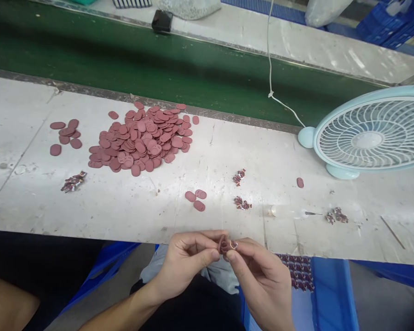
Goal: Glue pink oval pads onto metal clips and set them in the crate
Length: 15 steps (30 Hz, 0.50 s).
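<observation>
Just off the table's front edge, my hands meet fingertip to fingertip. My left hand (188,259) is closed in a pinch on a maroon oval disc (222,242), seen nearly edge-on. Pressed against it is a small maroon piece with white and orange edges (233,245), pinched between the thumb and forefinger of my right hand (262,276). Whether the two are joined I cannot tell. Three loose maroon discs (199,206) lie on the table beyond my hands. Two small clusters of maroon-and-white pieces (242,203) are slightly right of them.
A large heap of maroon discs (141,138) covers the left-centre. A clear bottle with a needle tip (290,211) lies at right, near a thin stick (393,232). A pale blue fan (367,138) stands at back right. Below the edge, a blue crate (334,294) holds rows of pieces.
</observation>
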Tool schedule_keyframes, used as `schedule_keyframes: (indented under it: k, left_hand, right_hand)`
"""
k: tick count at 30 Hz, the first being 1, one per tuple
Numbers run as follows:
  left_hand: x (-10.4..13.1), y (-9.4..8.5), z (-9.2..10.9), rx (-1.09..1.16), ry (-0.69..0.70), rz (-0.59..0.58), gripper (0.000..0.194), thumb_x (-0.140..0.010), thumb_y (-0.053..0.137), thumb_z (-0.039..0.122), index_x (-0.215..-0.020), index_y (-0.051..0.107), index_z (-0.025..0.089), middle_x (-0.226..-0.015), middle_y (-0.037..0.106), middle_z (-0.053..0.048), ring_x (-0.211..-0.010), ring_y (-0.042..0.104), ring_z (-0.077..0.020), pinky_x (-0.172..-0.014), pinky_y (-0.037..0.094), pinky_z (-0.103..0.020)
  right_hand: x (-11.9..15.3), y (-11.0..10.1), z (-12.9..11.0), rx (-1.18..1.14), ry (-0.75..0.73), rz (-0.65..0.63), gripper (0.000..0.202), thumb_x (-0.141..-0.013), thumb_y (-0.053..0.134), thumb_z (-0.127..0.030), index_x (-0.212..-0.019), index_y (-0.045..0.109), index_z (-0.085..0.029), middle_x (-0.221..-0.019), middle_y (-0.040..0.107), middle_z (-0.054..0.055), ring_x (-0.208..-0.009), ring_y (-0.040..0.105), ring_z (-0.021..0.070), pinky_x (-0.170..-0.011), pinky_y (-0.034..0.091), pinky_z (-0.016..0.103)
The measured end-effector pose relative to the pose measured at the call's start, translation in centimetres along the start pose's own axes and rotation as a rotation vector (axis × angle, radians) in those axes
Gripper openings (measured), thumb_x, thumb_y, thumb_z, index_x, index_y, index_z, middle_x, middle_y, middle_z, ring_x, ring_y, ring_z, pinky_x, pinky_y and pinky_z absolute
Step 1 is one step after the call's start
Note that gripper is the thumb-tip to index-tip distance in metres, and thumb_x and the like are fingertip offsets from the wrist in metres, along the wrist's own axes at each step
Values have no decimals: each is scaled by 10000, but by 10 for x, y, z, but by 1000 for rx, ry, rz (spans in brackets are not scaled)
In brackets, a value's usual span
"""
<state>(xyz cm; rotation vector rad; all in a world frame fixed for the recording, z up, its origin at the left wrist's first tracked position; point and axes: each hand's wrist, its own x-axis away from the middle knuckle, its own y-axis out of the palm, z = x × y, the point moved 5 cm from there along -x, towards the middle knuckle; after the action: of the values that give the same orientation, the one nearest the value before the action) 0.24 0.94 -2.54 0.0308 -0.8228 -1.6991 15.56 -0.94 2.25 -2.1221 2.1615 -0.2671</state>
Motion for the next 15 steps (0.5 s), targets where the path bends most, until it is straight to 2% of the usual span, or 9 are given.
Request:
schedule_keyframes:
  k: [5,11,13,15]
  left_hand:
    - [-1,1,-1,-4,5,15,12,-795,828,227,-798,837,219,-1105,810,-105,-1105,730,-308,-995,563,-418]
    - [1,5,-10,40,34,-1,32,-815,810,213,-813,831,236,-1137,800,-85,-1028,755,-272,-918,596,-375]
    - [2,4,-8,27,82,-21,41,-823,804,231,-854,828,243,-1200,776,-93,-1070,739,-292,-918,598,-400]
    - [-1,-4,3,-83,169,-4,86,-830,794,242,-909,827,250,-1275,740,-104,-1121,715,-318,-947,587,-436]
  right_hand:
    - [3,-2,7,-33,35,36,245,-925,703,-167,-1119,778,-297,-998,786,59,-898,754,215,-768,639,316]
    - [2,1,12,-126,69,34,205,-927,706,-172,-1063,783,-305,-980,785,41,-859,754,186,-771,633,288]
    - [4,-2,17,-196,85,72,181,-922,715,-180,-1042,789,-294,-952,785,44,-825,758,188,-739,641,288]
    - [10,-13,24,-283,98,167,150,-913,728,-196,-1016,793,-282,-925,785,53,-791,761,204,-673,651,298]
